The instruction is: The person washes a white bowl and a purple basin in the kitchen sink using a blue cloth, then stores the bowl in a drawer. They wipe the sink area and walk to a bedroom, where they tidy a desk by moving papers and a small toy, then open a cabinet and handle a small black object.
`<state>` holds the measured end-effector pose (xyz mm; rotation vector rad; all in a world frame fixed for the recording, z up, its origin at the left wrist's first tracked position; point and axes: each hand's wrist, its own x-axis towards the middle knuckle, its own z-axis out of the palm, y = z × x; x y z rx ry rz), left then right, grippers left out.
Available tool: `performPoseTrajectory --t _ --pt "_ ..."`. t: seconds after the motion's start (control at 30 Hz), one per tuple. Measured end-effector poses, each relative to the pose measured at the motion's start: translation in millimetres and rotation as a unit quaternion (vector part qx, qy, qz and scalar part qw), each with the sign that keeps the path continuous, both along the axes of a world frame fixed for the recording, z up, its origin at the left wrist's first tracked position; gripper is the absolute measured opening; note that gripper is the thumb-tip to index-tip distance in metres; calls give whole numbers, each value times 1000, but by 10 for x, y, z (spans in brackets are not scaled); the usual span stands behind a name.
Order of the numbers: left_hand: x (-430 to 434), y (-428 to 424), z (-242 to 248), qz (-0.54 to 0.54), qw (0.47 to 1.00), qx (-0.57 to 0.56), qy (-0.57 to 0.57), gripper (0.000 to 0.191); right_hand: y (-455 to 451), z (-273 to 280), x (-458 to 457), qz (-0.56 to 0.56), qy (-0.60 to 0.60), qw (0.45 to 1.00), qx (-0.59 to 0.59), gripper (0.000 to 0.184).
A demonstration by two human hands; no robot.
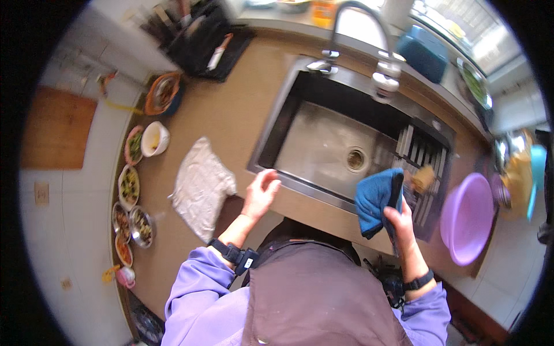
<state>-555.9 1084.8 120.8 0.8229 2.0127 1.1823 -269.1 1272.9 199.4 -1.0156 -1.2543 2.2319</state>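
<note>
In the head view my right hand (400, 218) grips a folded blue cloth (376, 199) with a dark edge, held over the front right rim of the sink. My left hand (262, 190) is at the front left corner of the stainless steel sink (324, 142), fingers a little curled, with nothing in it. To its left a crumpled whitish cloth (201, 186) lies on the brown countertop, partly over the front edge. The sink basin shows a round drain (355, 158) and no standing water that I can make out.
Bowls and plates of food (129, 186) line the wall at left. A knife (219, 52) lies on a black rack's base. The faucet (385, 78) arches over the sink's back. A drying rack (422, 151) spans its right end, beside a purple basin (467, 219).
</note>
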Motion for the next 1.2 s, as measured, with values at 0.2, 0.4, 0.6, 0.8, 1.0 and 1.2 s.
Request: performPoseTrajectory --t 0.2,0.4,0.6,0.8,1.0,1.2 --pt "-1121 -1310 -420 120 875 -181 433 60 -558 -590 -789 480 -111 581 648 64" --pt "-1332 -1374 -689 139 821 -320 451 61 -552 -800 -2193 535 -14 503 679 60" --pt "-1377 -1295 -582 146 828 -332 428 62 -397 -1037 -3683 372 -107 562 731 59" --pt "-1372 -1293 -531 138 838 -337 405 62 936 -1276 -4571 196 -260 560 762 52" --pt "-1359 -1290 -488 131 838 -331 414 61 1799 -1420 -5063 22 -437 570 695 51" --pt "-1370 -1281 -497 125 840 -331 411 61 789 -1322 -4996 227 -213 544 779 60"
